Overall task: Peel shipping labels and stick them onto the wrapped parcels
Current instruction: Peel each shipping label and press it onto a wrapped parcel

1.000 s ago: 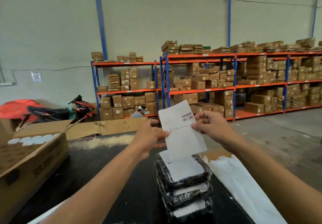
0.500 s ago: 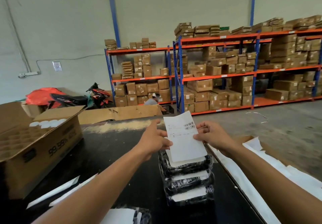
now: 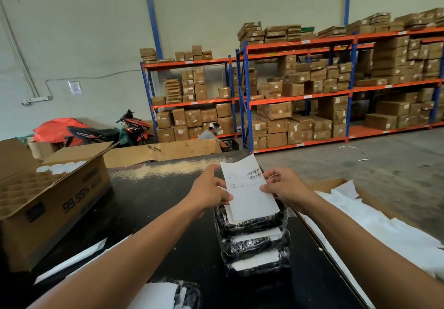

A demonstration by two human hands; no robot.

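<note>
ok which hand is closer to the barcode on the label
Right. The right hand pinches the label at the edge just beside the barcode; the left hand holds the opposite edge, farther away.

tabletop point(image 3: 153, 203): black, glossy | centre-right: stack of wrapped parcels point(image 3: 254, 243), three high | left edge: open cardboard box point(image 3: 55, 203) with cell dividers | near-left: white backing strips point(image 3: 72, 261) lying flat | near edge: another wrapped parcel point(image 3: 173, 294)

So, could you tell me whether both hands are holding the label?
Yes, the left hand and right hand pinch opposite edges of the label.
</note>
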